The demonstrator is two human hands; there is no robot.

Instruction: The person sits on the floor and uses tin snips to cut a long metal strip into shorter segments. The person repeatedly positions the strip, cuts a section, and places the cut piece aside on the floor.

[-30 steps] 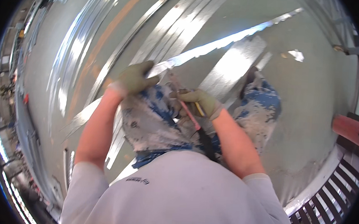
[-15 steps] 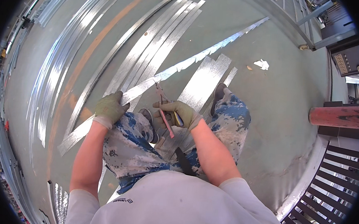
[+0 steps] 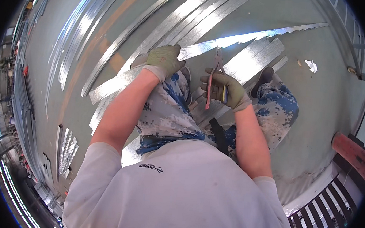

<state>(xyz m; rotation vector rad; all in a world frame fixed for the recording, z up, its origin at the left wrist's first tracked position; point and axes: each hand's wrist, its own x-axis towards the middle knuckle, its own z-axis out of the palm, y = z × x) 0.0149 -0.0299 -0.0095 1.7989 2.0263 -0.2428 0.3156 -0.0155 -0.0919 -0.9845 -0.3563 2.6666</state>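
Observation:
My left hand (image 3: 165,61), in a greenish work glove, is closed over a long, shiny sheet-metal strip (image 3: 238,38). The strip slants across in front of me to the far right, and its far part has a jagged, notched edge. In my right hand (image 3: 230,90), also gloved, is a pair of pliers (image 3: 218,62) with one red handle and one blue-and-yellow handle. Their jaws point away from me, close to the strip's near edge; whether they touch it I cannot tell. Some right-hand fingers stretch past the red handle.
Beyond my left hand lie several flat metal strips (image 3: 189,19). Wider metal pieces (image 3: 247,61) rest by my right shoe (image 3: 263,79). A white scrap (image 3: 311,66) is on the floor at right. A red cylinder (image 3: 351,149) and a dark slatted rack (image 3: 326,213) stand at the right edge.
The whole view has shifted and turned, so hands and strip appear higher and further right. The right-hand fingers look straighter around the plier handles. My left hand keeps its grip on the strip.

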